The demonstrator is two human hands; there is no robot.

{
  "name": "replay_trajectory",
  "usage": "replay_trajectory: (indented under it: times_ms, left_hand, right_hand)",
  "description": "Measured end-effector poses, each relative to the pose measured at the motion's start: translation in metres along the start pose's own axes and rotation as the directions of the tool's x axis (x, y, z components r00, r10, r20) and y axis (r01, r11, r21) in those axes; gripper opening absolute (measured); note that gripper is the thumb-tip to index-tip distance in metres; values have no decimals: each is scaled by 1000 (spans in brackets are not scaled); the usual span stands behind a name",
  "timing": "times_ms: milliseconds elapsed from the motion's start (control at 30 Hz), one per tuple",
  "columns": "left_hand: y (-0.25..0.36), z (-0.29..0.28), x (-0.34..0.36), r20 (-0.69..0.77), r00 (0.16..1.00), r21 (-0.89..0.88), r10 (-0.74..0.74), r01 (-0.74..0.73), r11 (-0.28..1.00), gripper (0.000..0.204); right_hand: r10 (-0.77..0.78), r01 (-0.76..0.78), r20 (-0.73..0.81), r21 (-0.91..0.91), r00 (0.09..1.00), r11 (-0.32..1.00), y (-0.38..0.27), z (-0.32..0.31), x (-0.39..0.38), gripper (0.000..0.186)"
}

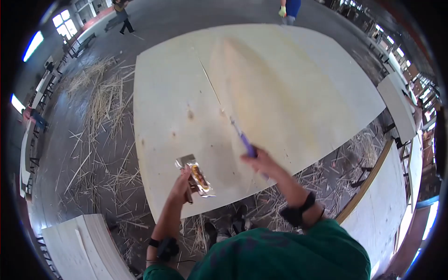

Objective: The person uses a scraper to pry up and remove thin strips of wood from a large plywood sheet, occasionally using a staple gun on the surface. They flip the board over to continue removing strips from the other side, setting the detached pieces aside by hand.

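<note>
A large pale plywood sheet [303,88] lies in front of me, with a long narrow gap [209,80] and several dark knots in its face. My right hand [264,163] is closed round the purple handle of a slim tool [247,141]. Its thin metal end points away from me toward the near end of the gap; whether the tip touches the wood I cannot tell. Low over the sheet's near left part, my left hand [179,187] grips a shiny metal plate [185,162] with a smear of yellow-brown paste [199,178] on it.
Wood slivers [105,100] litter the floor on the left and under the near edge. Stacked boards [86,247] stand at lower left, more panels [378,205] at right. Beyond the far edge are a person in dark clothes [122,16] and one in blue [291,9].
</note>
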State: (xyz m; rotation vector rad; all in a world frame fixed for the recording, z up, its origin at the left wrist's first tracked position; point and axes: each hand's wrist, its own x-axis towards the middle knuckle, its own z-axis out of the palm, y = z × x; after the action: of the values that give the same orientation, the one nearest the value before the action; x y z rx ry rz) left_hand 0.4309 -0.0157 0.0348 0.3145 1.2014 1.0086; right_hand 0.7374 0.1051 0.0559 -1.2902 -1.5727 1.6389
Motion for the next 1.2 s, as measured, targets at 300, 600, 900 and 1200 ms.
replay_trajectory:
  times_ms: [300,600,900,1200]
  left_hand:
    - [-40,-52,-44,147,977,-70,153,-144,987,38]
    - [-60,-176,-114,-124,927,237,354,-319,918,32]
    - [-77,-195,-109,-25,973,212,229,-219,953,30]
    - [17,-153,-214,192,830,-271,523,-468,841,71]
  right_hand:
    - [186,-203,341,17,922,979,2,178,-121,38]
    - [-57,66,38,-290,998,955,35,170,-94,32]
    - [30,29,148,-382,988,924,39,214,-10,36]
    - [-480,452,138,-626,866,636,-128,387,63,47]
